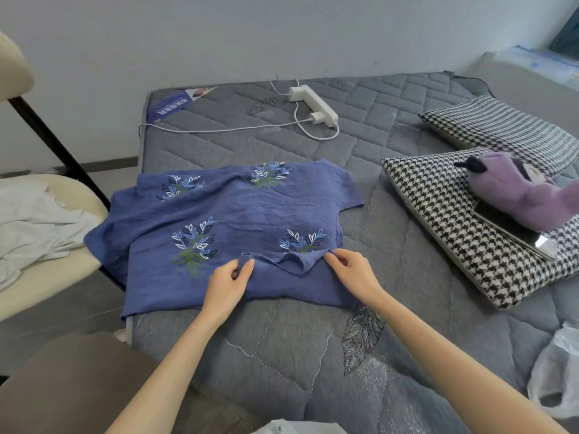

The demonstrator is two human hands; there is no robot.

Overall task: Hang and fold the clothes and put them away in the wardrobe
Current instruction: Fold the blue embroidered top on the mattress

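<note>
Two bare hands are working at one blue short-sleeved linen top (250,211) embroidered with four sprigs of blue and white leaves. It is lying spread flat near the left edge of a grey quilted mattress (282,355), one sleeve hanging slightly over that side. The left hand (228,278) is pinching a small raised fold of the blue cloth between thumb and fingers at the near edge of the garment. The right hand (352,270) is pinching another gathered fold just beside the nearest leaf sprig, fingers curled round the fabric. The two hands are sitting close together, with a ridge of bunched cloth running between them.

Further up the mattress, a white power strip (315,104) is lying with a white cable (219,130) trailing to the left. To the right, two black-and-white houndstooth pillows (438,233) are resting one behind the other, the nearer one carrying a purple plush toy (513,192) that is lying across a dark flat device (513,236). A clear plastic bag (554,374) is sitting at the right edge. On the left, a cream chair (53,274) is holding a crumpled white garment (34,220).
</note>
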